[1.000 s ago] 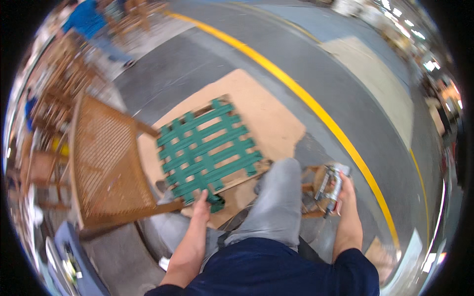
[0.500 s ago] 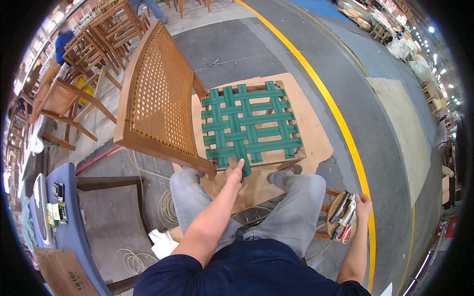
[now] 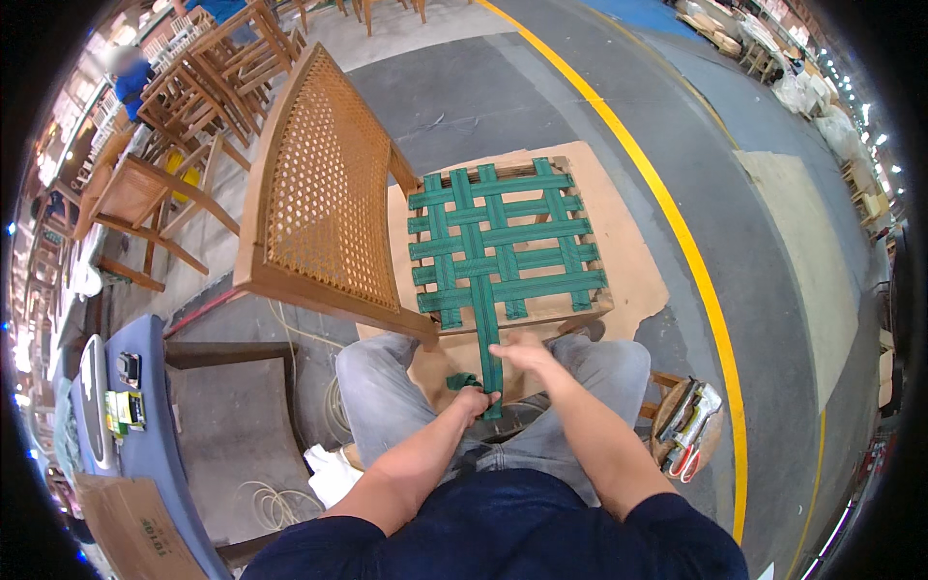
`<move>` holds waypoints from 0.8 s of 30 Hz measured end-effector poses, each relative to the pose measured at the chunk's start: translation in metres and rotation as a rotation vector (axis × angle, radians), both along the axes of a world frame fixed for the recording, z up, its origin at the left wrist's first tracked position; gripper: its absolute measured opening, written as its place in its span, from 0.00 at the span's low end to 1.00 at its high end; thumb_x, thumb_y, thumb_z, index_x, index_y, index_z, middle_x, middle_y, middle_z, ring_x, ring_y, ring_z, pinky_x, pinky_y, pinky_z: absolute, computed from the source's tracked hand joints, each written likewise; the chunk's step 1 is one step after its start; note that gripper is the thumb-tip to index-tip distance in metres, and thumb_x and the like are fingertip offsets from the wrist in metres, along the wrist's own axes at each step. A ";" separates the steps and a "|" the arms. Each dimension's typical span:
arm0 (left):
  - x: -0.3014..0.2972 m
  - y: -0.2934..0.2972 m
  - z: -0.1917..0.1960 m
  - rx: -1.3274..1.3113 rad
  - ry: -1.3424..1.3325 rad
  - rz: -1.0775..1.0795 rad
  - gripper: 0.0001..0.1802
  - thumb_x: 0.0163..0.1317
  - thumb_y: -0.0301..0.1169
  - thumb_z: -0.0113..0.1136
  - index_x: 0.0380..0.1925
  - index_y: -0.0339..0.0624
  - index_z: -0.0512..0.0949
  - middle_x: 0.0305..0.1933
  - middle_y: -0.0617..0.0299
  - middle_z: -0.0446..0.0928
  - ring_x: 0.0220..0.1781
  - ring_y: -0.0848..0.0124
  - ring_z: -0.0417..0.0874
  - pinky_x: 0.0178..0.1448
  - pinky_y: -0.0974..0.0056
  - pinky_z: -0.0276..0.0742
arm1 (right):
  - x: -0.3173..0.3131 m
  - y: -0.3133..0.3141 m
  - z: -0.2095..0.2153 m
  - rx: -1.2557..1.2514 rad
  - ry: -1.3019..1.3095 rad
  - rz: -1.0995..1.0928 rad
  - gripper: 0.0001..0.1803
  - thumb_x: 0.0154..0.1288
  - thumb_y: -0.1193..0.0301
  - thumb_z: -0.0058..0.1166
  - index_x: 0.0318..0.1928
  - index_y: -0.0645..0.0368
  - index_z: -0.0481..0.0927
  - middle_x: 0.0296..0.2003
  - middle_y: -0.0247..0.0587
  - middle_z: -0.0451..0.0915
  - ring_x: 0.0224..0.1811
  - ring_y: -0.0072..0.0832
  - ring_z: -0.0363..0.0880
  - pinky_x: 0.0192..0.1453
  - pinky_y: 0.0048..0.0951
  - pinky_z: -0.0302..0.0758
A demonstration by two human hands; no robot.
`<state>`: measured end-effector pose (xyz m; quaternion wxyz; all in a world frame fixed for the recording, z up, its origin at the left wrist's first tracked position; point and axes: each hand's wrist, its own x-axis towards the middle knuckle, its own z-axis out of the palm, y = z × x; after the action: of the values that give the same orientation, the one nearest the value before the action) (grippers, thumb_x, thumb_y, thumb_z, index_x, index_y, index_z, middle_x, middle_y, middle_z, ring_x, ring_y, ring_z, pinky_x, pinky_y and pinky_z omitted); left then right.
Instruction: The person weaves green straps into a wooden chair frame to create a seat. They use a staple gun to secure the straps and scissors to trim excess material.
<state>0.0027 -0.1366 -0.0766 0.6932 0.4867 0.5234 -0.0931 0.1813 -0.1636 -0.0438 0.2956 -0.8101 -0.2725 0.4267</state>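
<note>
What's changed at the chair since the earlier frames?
Right hand left the tools and came leftward to the loose strap. Left hand, already on that strap, moved toward the person; more strap now extends from the seat. Chair and woven webbing look unchanged.

we wear a dark navy, short-sleeved shirt point(image 3: 503, 532) and faded grey trousers point(image 3: 372, 391), our forearms point(image 3: 411, 462) bare below the sleeves point(image 3: 667, 522).

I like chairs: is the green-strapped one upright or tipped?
The chair is upright: its cane back rises, its green straps face up.
</note>
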 end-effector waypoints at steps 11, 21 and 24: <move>-0.005 0.034 -0.022 -0.023 0.155 0.375 0.21 0.71 0.44 0.69 0.48 0.34 0.85 0.42 0.51 0.89 0.36 0.67 0.85 0.37 0.59 0.78 | -0.053 0.057 -0.109 -0.294 -0.061 -0.112 0.24 0.64 0.56 0.65 0.51 0.62 0.88 0.47 0.62 0.88 0.54 0.56 0.87 0.60 0.48 0.82; 0.026 0.076 -0.106 -1.324 -0.974 0.921 0.23 0.80 0.48 0.46 0.56 0.43 0.80 0.52 0.50 0.84 0.34 0.68 0.77 0.36 0.60 0.78 | -0.048 0.079 -0.195 -0.455 0.096 0.080 0.30 0.63 0.53 0.69 0.57 0.64 0.84 0.46 0.61 0.88 0.53 0.53 0.88 0.60 0.48 0.81; 0.062 0.083 -0.098 -0.878 -0.447 1.046 0.22 0.79 0.49 0.49 0.56 0.47 0.81 0.53 0.58 0.84 0.50 0.64 0.82 0.52 0.53 0.82 | -0.034 0.082 -0.225 -0.489 0.054 0.078 0.31 0.63 0.53 0.69 0.58 0.64 0.83 0.46 0.60 0.88 0.53 0.52 0.88 0.61 0.48 0.81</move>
<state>0.0647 -0.0541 -0.1750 0.8694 -0.1443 0.4478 0.1512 0.1474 -0.0820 -0.2689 0.0813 -0.8347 -0.1840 0.5126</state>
